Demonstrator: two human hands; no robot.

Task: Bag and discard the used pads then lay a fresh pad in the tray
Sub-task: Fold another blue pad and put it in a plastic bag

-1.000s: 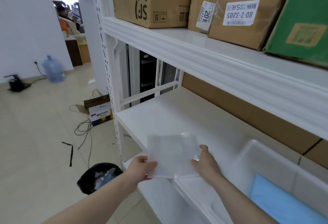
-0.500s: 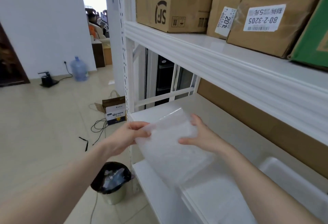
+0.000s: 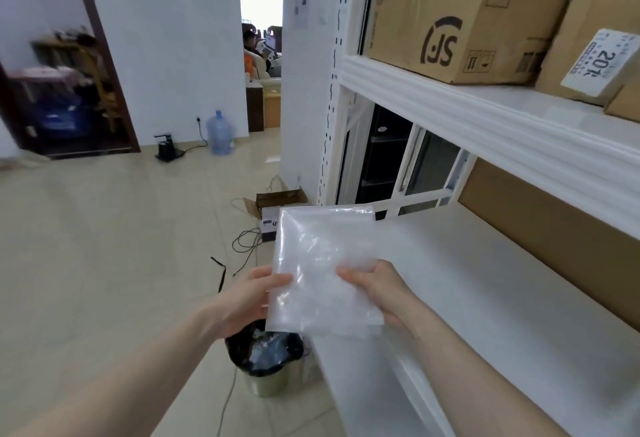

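Observation:
A clear, crinkled plastic bag is held up in front of me, beside the white shelf's front corner. My left hand pinches its left edge, thumb on the front. My right hand grips its right side, fingers curled over the film. Below the bag, on the floor, stands a metal bin with a black liner that holds crumpled plastic and something blue. The tray and the pads are out of view.
A white shelf runs along the right, with cardboard boxes on the level above. An open carton and loose cables lie on the tiled floor. A water jug stands by the far wall.
My view has swung left, away from the tray, which has dropped out of sight. Both hands carried the bag left off the shelf, and it hangs above the bin.

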